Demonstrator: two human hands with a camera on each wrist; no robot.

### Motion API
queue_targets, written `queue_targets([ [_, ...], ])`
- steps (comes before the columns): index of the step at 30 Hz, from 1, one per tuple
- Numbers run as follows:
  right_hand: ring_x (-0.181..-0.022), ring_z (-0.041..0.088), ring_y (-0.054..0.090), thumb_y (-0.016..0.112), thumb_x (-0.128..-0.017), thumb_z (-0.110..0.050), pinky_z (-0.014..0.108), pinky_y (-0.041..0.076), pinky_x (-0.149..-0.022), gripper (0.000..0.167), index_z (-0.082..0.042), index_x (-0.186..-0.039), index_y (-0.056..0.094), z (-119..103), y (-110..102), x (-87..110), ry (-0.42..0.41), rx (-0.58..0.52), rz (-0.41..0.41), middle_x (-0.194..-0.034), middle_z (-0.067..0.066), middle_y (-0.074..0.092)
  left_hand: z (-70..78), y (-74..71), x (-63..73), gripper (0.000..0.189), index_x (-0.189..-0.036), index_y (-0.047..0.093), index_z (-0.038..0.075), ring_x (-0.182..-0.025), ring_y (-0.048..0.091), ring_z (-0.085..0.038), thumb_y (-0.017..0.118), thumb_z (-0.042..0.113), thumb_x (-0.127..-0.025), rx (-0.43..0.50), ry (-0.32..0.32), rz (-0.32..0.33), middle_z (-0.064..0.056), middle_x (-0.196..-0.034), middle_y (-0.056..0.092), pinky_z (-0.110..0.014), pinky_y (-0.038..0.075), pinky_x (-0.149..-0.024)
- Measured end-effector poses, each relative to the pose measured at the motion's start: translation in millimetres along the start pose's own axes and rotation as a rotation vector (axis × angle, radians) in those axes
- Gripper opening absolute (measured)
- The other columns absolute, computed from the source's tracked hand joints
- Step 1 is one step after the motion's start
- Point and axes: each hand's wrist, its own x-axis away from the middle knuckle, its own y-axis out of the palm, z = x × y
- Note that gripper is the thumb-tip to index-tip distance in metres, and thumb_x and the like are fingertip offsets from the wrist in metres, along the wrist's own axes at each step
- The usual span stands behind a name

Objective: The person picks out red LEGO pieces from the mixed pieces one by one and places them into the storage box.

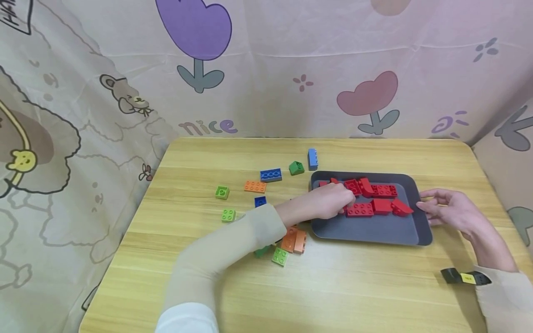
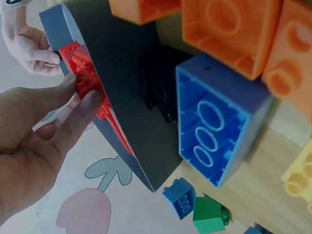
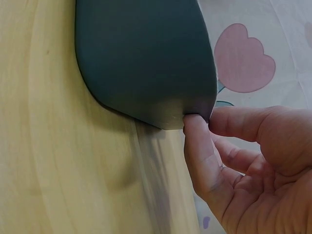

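Observation:
A dark grey tray point(image 1: 366, 233) on the wooden table holds several red building bricks point(image 1: 360, 210) in two rough rows. My left hand point(image 1: 331, 202) reaches over the tray's left side. In the left wrist view, its thumb and fingers pinch a red brick point(image 2: 87, 82) among the others at the rim. At the tray's right end, my right hand point(image 1: 451, 210) grips the rim. The right wrist view shows its thumb and a finger on either side of the tray wall point(image 3: 161, 105).
Left of the tray lie loose bricks: an orange brick point(image 1: 255, 186), a blue brick point(image 1: 270, 175), a green brick point(image 1: 296, 167) and light green ones point(image 1: 280, 256). A light blue brick point(image 1: 312, 159) stands behind the tray. A patterned cloth point(image 1: 266, 92) hangs along the table's back edge.

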Motion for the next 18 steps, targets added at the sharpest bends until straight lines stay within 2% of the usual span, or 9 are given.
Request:
queue_targets([
  [3,-0.075,0.01,0.07,0.064,-0.107,-0.008,0.03,0.066,-0.069,0.051,0.02,-0.144,0.042,0.0,0.3,0.7,0.002,0.005,0.0,-0.091,-0.006,0.068,1.2,-0.7,-3.1,0.008,-0.103,0.079,0.012,-0.078,0.062,-0.007,0.072,0.011,-0.103,-0.022,0.006,0.0,0.004,-0.083,0.068,-0.013,0.047,-0.069],
  [7,-0.075,0.01,0.07,0.064,-0.108,-0.008,0.03,0.066,-0.07,0.052,0.02,-0.145,0.042,-0.4,0.4,0.8,0.005,0.002,0.0,-0.092,-0.006,0.068,2.2,0.6,-4.8,0.013,-0.094,0.076,0.01,-0.071,0.054,-0.009,0.069,0.01,-0.105,-0.031,0.009,-0.003,0.002,-0.073,0.058,-0.015,0.041,-0.062],
  [18,-0.074,0.01,0.071,0.064,-0.107,-0.008,0.031,0.066,-0.069,0.05,0.019,-0.144,0.043,-0.3,0.1,-0.4,0.001,0.0,0.0,-0.089,-0.008,0.069,-1.2,8.3,-8.8,0.012,-0.098,0.076,0.014,-0.074,0.061,-0.007,0.068,0.011,-0.105,-0.037,-0.006,-0.013,0.004,-0.079,0.067,-0.015,0.044,-0.065],
])
